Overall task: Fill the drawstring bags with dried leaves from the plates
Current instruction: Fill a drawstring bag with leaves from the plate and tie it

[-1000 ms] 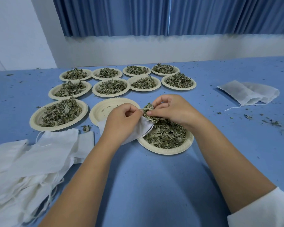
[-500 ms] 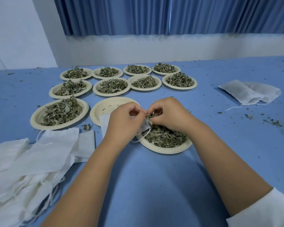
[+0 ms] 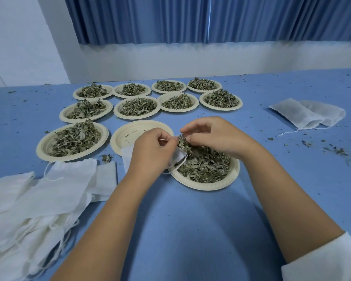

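- White drawstring bag [image 3: 177, 158] is sitting gripped at its mouth by the left hand [image 3: 152, 153].
- Right hand [image 3: 213, 136] is pinching dried leaves [image 3: 182, 142] at the bag's two o'clock, over the plate [image 3: 207, 186].

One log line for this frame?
left hand holds drawstring bag | right hand pinches dried leaves at bag mouth | above nearest plate | step: filling

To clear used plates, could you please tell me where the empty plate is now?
In the head view the empty plate lies left of centre, behind the left hand, between a full plate and the plate being emptied.
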`<state>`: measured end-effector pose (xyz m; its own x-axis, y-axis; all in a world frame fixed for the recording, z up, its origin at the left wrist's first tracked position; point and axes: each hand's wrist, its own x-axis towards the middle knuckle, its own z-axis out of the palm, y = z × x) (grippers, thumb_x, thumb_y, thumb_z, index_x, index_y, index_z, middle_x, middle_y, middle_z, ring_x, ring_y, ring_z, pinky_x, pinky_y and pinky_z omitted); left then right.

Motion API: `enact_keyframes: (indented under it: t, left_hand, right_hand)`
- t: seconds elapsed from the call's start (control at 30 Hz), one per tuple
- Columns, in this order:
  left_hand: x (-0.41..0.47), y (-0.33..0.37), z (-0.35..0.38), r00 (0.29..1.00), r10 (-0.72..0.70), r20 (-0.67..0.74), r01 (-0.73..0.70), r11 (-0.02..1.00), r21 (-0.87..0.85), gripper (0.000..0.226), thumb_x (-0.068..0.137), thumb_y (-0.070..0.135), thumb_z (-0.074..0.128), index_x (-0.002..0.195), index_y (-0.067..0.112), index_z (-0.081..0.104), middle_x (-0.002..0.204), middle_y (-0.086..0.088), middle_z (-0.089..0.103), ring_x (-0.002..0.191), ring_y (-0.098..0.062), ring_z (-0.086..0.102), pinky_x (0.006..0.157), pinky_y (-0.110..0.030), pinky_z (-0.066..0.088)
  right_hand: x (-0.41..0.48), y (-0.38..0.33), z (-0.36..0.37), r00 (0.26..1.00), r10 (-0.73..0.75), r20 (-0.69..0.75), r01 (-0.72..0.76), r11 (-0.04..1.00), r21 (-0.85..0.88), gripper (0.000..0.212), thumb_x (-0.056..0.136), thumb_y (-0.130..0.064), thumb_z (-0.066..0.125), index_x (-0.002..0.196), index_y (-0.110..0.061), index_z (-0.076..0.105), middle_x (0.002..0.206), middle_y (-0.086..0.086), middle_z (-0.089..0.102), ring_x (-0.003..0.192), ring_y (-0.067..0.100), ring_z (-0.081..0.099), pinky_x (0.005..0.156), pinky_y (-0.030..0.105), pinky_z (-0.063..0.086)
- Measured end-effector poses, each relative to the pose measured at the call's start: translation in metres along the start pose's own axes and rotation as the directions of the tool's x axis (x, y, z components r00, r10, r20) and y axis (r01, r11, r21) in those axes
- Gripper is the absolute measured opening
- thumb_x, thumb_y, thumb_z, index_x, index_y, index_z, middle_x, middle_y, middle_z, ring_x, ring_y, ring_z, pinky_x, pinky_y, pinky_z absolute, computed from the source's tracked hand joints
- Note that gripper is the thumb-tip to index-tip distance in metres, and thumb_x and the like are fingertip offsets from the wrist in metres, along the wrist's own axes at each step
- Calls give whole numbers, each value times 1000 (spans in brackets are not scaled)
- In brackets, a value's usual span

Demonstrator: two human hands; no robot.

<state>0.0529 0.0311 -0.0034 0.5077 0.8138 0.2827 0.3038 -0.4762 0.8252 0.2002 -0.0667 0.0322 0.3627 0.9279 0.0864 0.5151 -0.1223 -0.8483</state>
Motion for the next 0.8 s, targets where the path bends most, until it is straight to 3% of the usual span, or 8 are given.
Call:
enact_keyframes:
  t: [0.1,0.23,0.37,0.47,0.6,0.7,0.8]
  left_hand:
    - [0,1,-1,1000,-14,5,14,1000,-20,16,89,27,65,73,22,65,67,12,63,55,8,52,51,-10,36]
    - [-1,2,-1,1000,-11,28,12,999,-32,15,89,26,65,75,21,66,80,8,71,66,1,58,63,-19,45]
    - [-4,4,-2,999,16,37,-15,999,-31,15,89,24,65,76,18,67,84,5,72,75,-5,61,71,-24,47]
    - [-5,6,-3,996,69,54,-68,998,-5,13,90,24,64,81,15,69,90,5,72,88,-8,62,79,-24,46]
    - [-5,5,-3,995,94,23,-94,995,17,12,90,23,63,82,16,70,87,9,69,87,-4,59,70,-10,40]
    - [-2,3,-5,999,47,1,-47,999,-19,14,90,24,63,79,18,69,73,13,65,69,7,55,60,-5,37]
    - [0,1,-3,1000,20,-6,-20,1000,-19,14,90,27,63,80,19,69,74,12,66,63,9,53,56,-6,36]
  right_hand:
    - [0,0,6,999,-29,-20,29,1000,12,18,79,-15,80,95,-14,73,93,-1,75,85,7,70,83,19,54]
    - [4,3,15,995,-68,-67,59,990,-125,12,79,-11,79,78,-22,73,67,-15,70,64,-1,62,67,13,48]
    - [6,5,20,986,-105,-132,73,972,-222,27,78,-15,80,66,-36,69,67,-17,65,59,-6,57,61,10,45]
    - [7,5,23,977,-138,-163,91,960,-265,25,77,-14,79,66,-34,69,65,-18,62,58,-7,55,58,8,41]
    - [5,2,25,985,-97,-145,69,980,-187,24,79,-10,75,72,-33,72,75,-3,75,69,4,65,71,23,53]
    - [3,0,19,997,-11,-76,20,993,120,12,85,-5,71,87,-17,75,86,7,76,82,17,71,83,26,58]
    - [3,0,12,999,29,-21,-24,982,188,16,87,1,66,90,-13,74,86,9,76,76,13,72,79,23,59]
